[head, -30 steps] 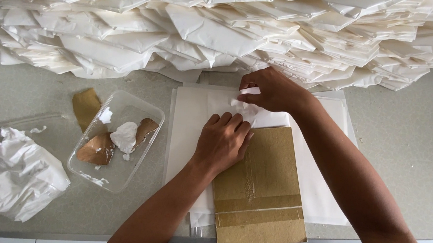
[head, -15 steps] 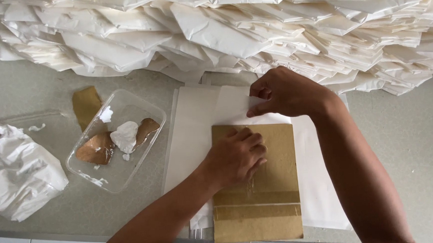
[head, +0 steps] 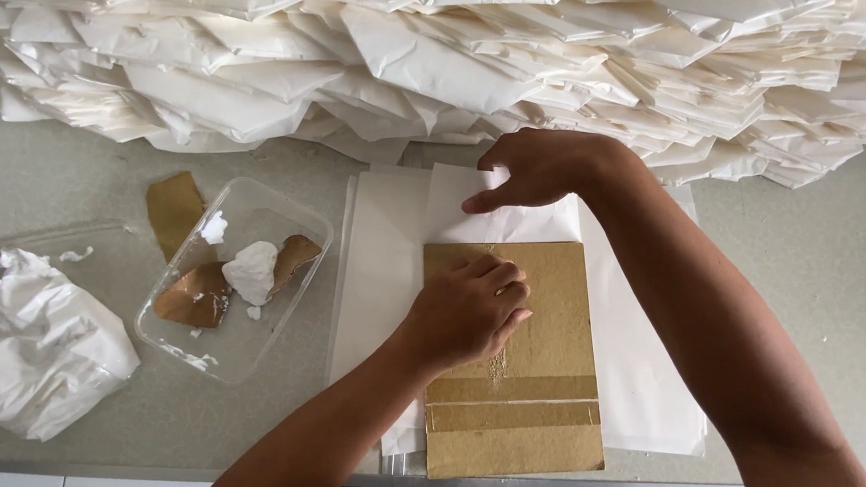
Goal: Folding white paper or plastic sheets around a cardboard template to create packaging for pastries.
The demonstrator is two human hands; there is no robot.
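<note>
Grey speckled countertop (head: 836, 279) fills the view, and along its far side runs a deep heap of folded white paper bags (head: 461, 51), overlapping like shingles. Near the front edge lies a stack of flat white paper sheets (head: 384, 267), and on top of it rests a brown cardboard template (head: 551, 367), upright in the view, with a strip of clear tape across its lower part. The left hand (head: 467, 312) presses down on the cardboard, its fingers curled loosely with the knuckles up; it pins the board and grasps nothing. The right hand (head: 539, 167) sits just beyond the cardboard's top edge, thumb and fingers pinching the folded flap of white paper (head: 512, 219) that is turned down toward the board. To the left stands a clear plastic tray (head: 301, 216) holding a lump of white paste (head: 252, 273) and two paste-smeared scraps of brown cardboard (head: 191, 296). Another brown scrap (head: 172, 207) lies on the counter just behind the tray. Farther left, a crumpled white plastic bag (head: 39, 348) rests near the counter's front edge.
</note>
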